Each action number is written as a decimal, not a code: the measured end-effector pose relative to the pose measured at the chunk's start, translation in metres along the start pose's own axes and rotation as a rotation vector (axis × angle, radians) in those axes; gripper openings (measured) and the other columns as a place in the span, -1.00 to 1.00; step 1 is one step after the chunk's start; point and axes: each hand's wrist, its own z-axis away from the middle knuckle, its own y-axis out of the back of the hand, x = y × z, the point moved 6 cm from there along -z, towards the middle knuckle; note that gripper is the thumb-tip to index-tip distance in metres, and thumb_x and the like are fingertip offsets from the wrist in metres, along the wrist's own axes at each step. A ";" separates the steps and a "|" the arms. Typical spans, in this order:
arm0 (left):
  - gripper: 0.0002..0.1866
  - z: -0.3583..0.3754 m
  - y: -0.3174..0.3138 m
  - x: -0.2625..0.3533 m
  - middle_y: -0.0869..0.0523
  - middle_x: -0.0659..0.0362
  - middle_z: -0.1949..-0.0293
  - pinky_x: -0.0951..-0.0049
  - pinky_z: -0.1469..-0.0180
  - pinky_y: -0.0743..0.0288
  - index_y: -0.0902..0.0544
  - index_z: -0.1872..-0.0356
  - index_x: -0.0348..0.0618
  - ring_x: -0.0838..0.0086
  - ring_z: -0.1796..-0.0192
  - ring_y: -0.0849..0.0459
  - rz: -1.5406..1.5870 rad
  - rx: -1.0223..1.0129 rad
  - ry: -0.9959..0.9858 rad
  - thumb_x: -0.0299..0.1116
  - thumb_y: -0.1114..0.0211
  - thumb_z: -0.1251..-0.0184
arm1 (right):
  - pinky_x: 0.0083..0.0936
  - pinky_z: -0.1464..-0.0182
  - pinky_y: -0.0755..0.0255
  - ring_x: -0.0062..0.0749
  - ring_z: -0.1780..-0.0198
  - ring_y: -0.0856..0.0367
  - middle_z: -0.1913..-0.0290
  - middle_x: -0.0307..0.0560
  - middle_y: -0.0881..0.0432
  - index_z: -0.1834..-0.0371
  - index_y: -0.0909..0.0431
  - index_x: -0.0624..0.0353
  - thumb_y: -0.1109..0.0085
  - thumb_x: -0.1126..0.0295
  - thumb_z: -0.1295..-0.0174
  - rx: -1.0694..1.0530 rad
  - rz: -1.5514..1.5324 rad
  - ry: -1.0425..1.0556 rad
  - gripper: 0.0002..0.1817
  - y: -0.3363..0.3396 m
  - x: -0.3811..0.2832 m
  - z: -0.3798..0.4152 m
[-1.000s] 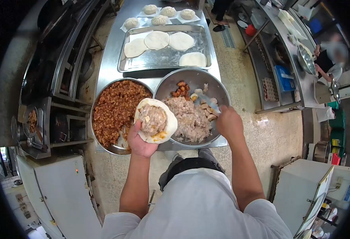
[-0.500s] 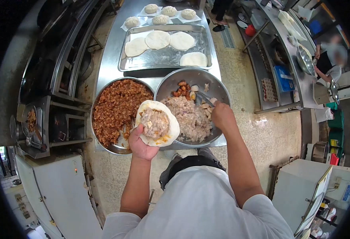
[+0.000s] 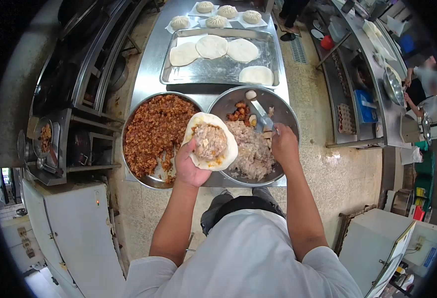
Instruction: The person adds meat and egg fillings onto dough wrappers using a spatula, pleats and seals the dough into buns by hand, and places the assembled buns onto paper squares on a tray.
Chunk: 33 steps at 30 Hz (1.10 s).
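No writing on anything here is large enough to read.

Your left hand (image 3: 189, 166) is cupped under a round wrapper (image 3: 209, 142), grasping it from below with the thumb up against its left edge. The wrapper is pale, soft dough, sagging slightly at the rim, and it carries a lumpy grey-brown mound of filling (image 3: 210, 141) in its middle, with an orange smear near the lower edge. It hangs over the gap between the two bowls.

Your right hand (image 3: 284, 147) is clenched around the handle of a flat metal spatula (image 3: 262, 115), whose blade reaches up into the right bowl (image 3: 287, 113). That bowl is round, shiny steel and holds a coarse grey mince, a few glossy orange-red pieces and some pale chunks near the blade.

The left bowl (image 3: 129, 126), also steel, touches the right one and is heaped with a crumbly red-brown mix; bare metal shows at its near side.

Beyond both sits a rectangular steel tray (image 3: 218, 77) with four flat, floury dough discs (image 3: 212, 46). Past the tray, four pleated buns (image 3: 216, 21) rest on white paper squares on the steel table (image 3: 149, 74).
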 end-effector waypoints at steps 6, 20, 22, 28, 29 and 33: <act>-0.32 -0.018 -0.005 -0.003 -0.54 0.01 -0.32 -0.02 -0.47 -0.26 -0.37 -0.41 -0.18 0.13 -0.37 -0.50 -0.007 0.010 -0.048 -0.16 -0.29 -0.29 | 0.01 -0.03 -0.48 0.24 0.05 -0.61 0.09 0.28 -0.63 -0.01 -0.59 0.26 -0.06 0.51 -0.23 0.034 -0.155 -0.007 -0.71 0.015 -0.003 -0.005; -0.35 0.001 -0.004 0.000 -0.54 -0.01 -0.32 -0.04 -0.46 -0.27 -0.36 -0.40 -0.20 0.11 -0.36 -0.50 0.005 0.020 -0.115 -0.18 -0.25 -0.33 | -0.07 -0.09 -0.50 0.23 0.00 -0.64 0.08 0.34 -0.67 0.07 -0.64 0.31 -0.16 0.44 -0.23 -0.100 -0.151 0.016 -0.75 -0.014 -0.003 -0.017; -0.35 0.002 -0.001 -0.001 -0.53 0.00 -0.32 -0.06 -0.46 -0.27 -0.35 -0.41 -0.19 0.10 -0.37 -0.50 0.007 0.034 -0.109 -0.17 -0.25 -0.34 | -0.07 -0.09 -0.50 0.22 -0.01 -0.64 0.08 0.33 -0.67 0.08 -0.65 0.31 -0.16 0.44 -0.23 -0.120 -0.161 0.002 -0.75 -0.010 -0.008 -0.017; -0.35 -0.001 0.000 -0.002 -0.53 0.00 -0.32 -0.06 -0.46 -0.26 -0.35 -0.41 -0.18 0.11 -0.37 -0.49 -0.011 0.088 -0.138 -0.15 -0.25 -0.35 | -0.10 -0.10 -0.50 0.19 -0.02 -0.65 0.05 0.29 -0.68 0.07 -0.66 0.28 -0.15 0.39 -0.24 -0.154 -0.158 0.020 -0.74 -0.013 -0.006 -0.028; -0.35 -0.002 0.000 -0.001 -0.53 0.00 -0.32 -0.06 -0.46 -0.26 -0.35 -0.41 -0.18 0.11 -0.37 -0.49 -0.016 0.091 -0.151 -0.15 -0.25 -0.35 | -0.10 -0.10 -0.50 0.19 -0.02 -0.65 0.05 0.28 -0.68 0.07 -0.66 0.28 -0.16 0.38 -0.24 -0.171 -0.164 0.029 -0.73 -0.014 -0.007 -0.030; -0.36 -0.004 0.003 0.000 -0.56 0.04 -0.28 -0.03 -0.42 -0.33 -0.36 -0.40 -0.13 0.13 -0.33 -0.53 0.038 0.083 -0.148 -0.25 -0.31 -0.31 | -0.13 -0.06 -0.51 0.17 0.03 -0.66 0.08 0.24 -0.69 0.06 -0.65 0.27 -0.18 0.39 -0.24 -0.109 -0.184 0.134 -0.74 0.000 -0.005 -0.030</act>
